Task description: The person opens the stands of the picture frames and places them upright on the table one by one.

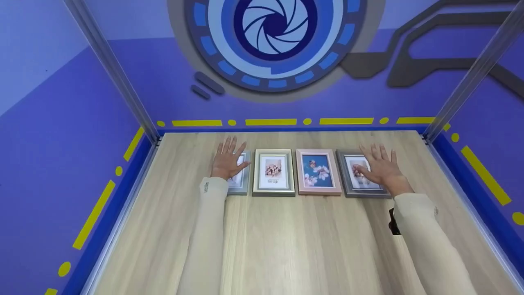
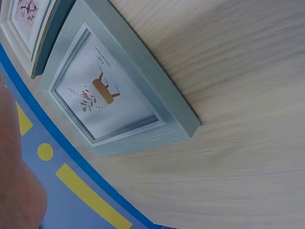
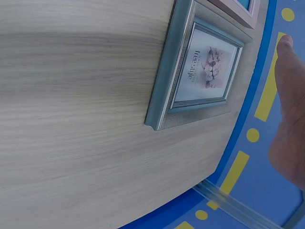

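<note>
Several photo frames lie in a row on the wooden table. My left hand (image 1: 227, 160), fingers spread and straight, is over the light blue-grey photo frame (image 1: 243, 188) at the row's left end and covers much of it. In the left wrist view that photo frame (image 2: 157, 107) shows a print of a brown stool with flowers. My right hand (image 1: 380, 166) has its fingers spread above the dark grey photo frame (image 1: 352, 192) at the right end. The right wrist view shows this photo frame (image 3: 164, 95) with a gap beneath the hand. Neither hand holds anything.
Between the hands lie a silver-gold photo frame (image 1: 274, 192) and a pink photo frame (image 1: 319, 191) with a blossom picture. The wooden table (image 1: 286, 246) meets a blue-purple back wall (image 1: 278, 110) with yellow dashes. Metal posts (image 1: 118, 78) stand at the corners.
</note>
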The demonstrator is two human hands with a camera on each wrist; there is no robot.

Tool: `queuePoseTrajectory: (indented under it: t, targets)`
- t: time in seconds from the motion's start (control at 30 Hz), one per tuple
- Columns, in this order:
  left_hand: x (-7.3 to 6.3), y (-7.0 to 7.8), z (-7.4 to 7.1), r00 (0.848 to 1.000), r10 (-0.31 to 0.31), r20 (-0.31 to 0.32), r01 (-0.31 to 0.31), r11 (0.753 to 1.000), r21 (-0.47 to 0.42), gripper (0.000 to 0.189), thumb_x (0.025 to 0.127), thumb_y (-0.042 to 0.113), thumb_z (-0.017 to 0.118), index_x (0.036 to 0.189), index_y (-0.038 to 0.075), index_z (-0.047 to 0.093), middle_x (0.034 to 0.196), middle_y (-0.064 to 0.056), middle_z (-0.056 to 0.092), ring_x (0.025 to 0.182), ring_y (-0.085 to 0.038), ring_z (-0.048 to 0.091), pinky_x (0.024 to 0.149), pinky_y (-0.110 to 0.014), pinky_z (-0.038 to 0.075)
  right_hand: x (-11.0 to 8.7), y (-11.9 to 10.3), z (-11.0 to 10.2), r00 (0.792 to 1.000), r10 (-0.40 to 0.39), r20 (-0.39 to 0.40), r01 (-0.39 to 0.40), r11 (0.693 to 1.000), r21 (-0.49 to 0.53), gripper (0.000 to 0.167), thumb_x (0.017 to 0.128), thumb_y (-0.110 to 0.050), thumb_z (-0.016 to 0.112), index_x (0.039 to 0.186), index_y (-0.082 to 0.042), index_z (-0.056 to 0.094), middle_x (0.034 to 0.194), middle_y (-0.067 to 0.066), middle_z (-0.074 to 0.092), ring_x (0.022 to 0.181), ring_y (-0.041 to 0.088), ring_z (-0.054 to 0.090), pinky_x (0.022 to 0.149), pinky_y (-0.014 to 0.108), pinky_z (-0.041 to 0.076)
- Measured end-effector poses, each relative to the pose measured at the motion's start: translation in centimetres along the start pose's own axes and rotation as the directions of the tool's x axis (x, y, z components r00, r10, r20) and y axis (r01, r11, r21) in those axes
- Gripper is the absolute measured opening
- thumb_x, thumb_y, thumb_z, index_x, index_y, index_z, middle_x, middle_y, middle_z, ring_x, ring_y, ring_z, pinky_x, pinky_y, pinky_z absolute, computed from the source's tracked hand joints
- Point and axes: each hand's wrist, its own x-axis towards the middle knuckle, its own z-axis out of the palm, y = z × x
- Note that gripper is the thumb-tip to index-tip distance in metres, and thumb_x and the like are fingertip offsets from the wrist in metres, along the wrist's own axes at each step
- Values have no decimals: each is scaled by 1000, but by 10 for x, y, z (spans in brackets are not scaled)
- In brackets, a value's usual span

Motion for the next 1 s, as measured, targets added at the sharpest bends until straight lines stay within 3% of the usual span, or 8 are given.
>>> queuePoseTrajectory:
  t: [0.1,0.27,0.5,0.67,0.83,1.0]
  targets:
    - [1,1,0,1000,20,-1,-19,999,34,78,101,66,39,165,28,15,173,-13,6,161,-33,2,130,-52,4,0,1,2,1000,10,8,-10,1000,12,82,105,-56,40,164,-13,4,166,35,-5,152,55,-10,118,72,-14]
    - [2,7,1,999,29,16,-29,1000,-11,77,102,63,40,165,27,15,173,-14,6,161,-33,4,130,-51,5,-2,4,7,999,18,26,-20,998,61,79,106,-51,43,164,-10,7,164,37,-2,150,61,-6,114,80,-3]
    - [14,21,8,996,76,37,-74,996,-55,78,102,65,35,165,25,13,173,-14,3,161,-32,2,130,-51,3,-1,10,14,999,23,48,-26,998,55,87,103,-64,35,163,-6,9,165,36,2,148,63,0,117,78,4]
    - [26,52,10,989,146,33,-143,987,-74,76,104,62,37,165,23,17,173,-14,7,161,-33,5,130,-53,5,-5,17,15,997,22,69,-25,999,45,78,107,-51,40,161,0,16,164,37,4,146,65,10,117,75,16]
    - [32,94,5,972,224,65,-214,968,-129,75,104,61,38,165,27,14,173,-11,7,160,-31,11,130,-52,12,-6,23,22,994,38,105,-44,998,54,72,107,-41,47,158,3,23,160,41,16,143,62,24,116,71,25]
    - [31,149,-5,953,302,37,-277,913,-299,73,105,52,46,165,23,15,173,-10,13,158,-30,20,129,-47,19,-5,30,31,996,28,85,-31,999,28,58,106,-27,50,149,10,39,150,43,35,138,60,37,112,69,34]
